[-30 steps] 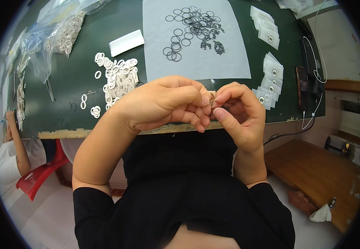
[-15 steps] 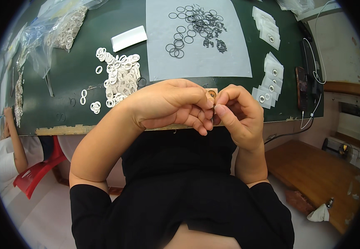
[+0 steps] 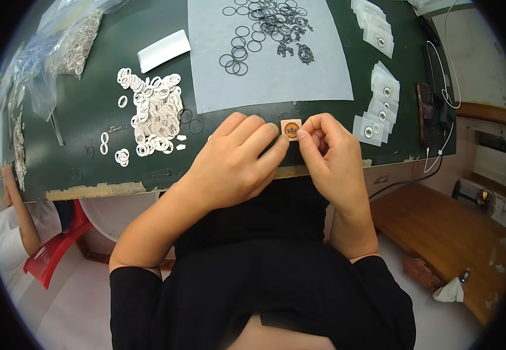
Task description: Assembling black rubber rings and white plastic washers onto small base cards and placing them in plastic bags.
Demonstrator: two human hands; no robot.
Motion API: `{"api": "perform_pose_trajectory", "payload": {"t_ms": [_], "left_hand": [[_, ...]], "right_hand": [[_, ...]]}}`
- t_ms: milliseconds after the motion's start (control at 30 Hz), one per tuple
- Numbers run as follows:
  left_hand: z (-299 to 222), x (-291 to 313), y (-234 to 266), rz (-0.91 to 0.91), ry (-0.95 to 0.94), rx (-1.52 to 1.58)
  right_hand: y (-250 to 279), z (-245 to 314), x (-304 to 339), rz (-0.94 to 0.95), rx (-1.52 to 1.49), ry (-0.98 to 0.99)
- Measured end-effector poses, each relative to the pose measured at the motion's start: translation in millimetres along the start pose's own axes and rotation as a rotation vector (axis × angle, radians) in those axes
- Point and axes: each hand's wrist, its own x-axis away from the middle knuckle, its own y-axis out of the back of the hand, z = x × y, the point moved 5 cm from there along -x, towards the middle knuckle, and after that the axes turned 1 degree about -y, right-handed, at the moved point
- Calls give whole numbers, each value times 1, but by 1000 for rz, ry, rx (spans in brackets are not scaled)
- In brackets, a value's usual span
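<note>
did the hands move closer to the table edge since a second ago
Cannot tell: the hands sit on about the same spot of the table edge, both pinching the small square piece; the head camera shifted.

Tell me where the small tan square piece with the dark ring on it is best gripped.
Probably by two opposite edges of the small tan square piece, coming in from its left and right. It is thin and flat, face up toward the camera, and its dark ring sits mid-face. The left hand and right hand pinch it this way.
</note>
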Motion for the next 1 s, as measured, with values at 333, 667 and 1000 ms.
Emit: {"api": "perform_pose_trajectory", "payload": {"t_ms": [333,667,1000], "left_hand": [[1,1,-4,-18,-25,-5],[1,2,-7,7,-27,-29],[1,1,-8,29,-35,-34]], "right_hand": [[-4,7,2,-51,135,29],[-4,9,2,-50,133,32],[-2,5,1,-49,134,24]]}}
